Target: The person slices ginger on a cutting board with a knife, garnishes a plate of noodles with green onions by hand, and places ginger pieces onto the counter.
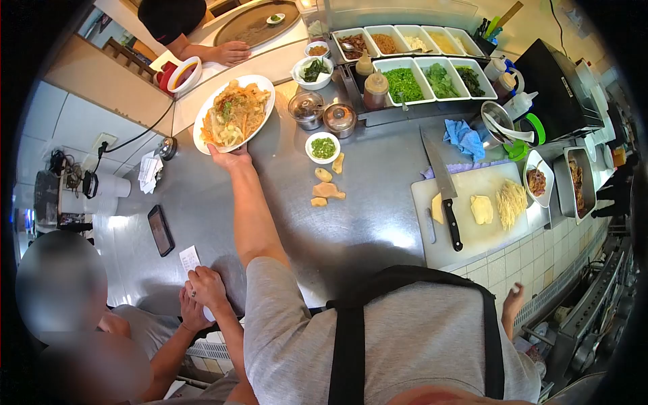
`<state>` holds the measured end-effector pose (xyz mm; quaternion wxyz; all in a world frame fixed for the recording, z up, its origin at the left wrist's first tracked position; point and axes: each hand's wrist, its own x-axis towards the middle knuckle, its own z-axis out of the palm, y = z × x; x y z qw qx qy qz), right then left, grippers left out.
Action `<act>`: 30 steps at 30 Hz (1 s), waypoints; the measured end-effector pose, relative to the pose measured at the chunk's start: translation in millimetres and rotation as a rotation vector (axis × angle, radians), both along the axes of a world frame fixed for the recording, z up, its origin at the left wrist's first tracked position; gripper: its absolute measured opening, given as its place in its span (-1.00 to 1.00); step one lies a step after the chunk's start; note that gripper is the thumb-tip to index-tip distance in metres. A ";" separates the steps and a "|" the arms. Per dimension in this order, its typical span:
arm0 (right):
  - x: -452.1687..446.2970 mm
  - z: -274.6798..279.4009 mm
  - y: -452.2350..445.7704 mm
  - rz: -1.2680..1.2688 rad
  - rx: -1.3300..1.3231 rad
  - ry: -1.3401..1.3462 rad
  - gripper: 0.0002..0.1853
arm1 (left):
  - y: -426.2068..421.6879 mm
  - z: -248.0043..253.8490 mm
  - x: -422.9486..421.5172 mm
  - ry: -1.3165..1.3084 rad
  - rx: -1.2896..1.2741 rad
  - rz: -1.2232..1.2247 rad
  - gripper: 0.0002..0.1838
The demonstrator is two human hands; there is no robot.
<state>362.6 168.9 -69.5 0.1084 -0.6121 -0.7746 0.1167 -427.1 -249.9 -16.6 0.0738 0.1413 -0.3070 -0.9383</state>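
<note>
My left hand [229, 156] reaches far forward, gripping the near rim of a white oval plate [200, 132]. Noodles with vegetables and chopped greens [235, 111] are heaped on that plate, which is at the raised serving ledge. Most of my left fingers are hidden beneath it. Low at my right side hangs my right hand [514, 304], seen edge-on, its visible fingers loosely extended with no object showing in them. The cutting board [466, 236] is the nearest thing to it, bearing a large knife [442, 182], a pale peeled piece [481, 210] and pale shreds [511, 204].
A bowl of chopped scallions [322, 148], ginger pieces [328, 191] and lidded jars [339, 120] stand mid-counter. Ingredient trays [403, 79] line the back. At left, a co-worker's hands [202, 290] hold paper near a phone [160, 230]. Another person's hand [231, 52] rests beyond the ledge.
</note>
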 end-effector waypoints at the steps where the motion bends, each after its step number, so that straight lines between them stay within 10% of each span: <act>1: 19.1 -16.8 -11.4 -0.051 -0.155 -0.022 -0.74 | 4.9 2.8 -2.8 -0.023 0.006 0.005 -0.35; 7: 10.2 -58.2 -82.8 0.049 -0.758 -0.270 -0.77 | 7.8 -0.9 -49.4 -0.093 -0.173 -0.060 -0.35; 17: -55.1 -54.6 -101.8 0.165 -0.920 -0.239 -0.82 | -35.6 2.4 -176.8 -0.144 -0.600 -0.048 -0.34; 20: -62.4 -50.1 -99.7 0.171 -0.945 -0.246 -0.83 | 14.7 62.4 -146.6 0.000 -1.634 0.296 -0.41; 24: -68.1 -45.6 -98.6 0.166 -0.978 -0.261 -0.85 | 92.9 61.1 -151.7 0.897 -2.075 0.075 -0.52; 30: -78.2 -41.6 -93.2 0.171 -1.027 -0.270 -0.87 | 154.0 22.5 -166.7 0.873 -2.406 -0.180 -0.47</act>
